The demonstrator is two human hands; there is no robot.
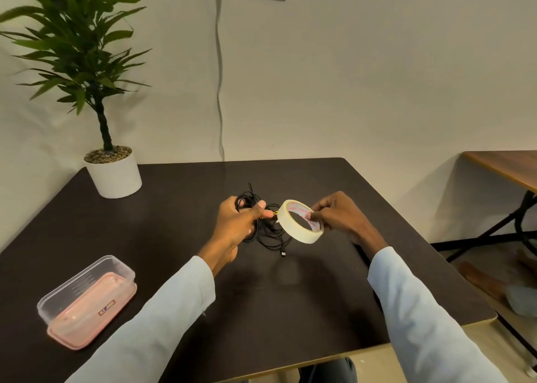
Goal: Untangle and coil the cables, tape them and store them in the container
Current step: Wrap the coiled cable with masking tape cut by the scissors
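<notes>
The left hand (236, 223) clamped the limp, light cable (263, 231) bundle above the worktop (319, 281); loose loops sagged below that grip. The right hand (337, 215) pinched the stiff tape (302, 221) ring just beside it

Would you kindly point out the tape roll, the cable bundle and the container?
tape roll (293, 231), head view, outer band.
cable bundle (271, 236), head view, hanging loops.
container (87, 281), head view, clear wall.

Black cables (268, 234), cream tape roll (300, 221), pink-lidded container (87, 301).
</notes>
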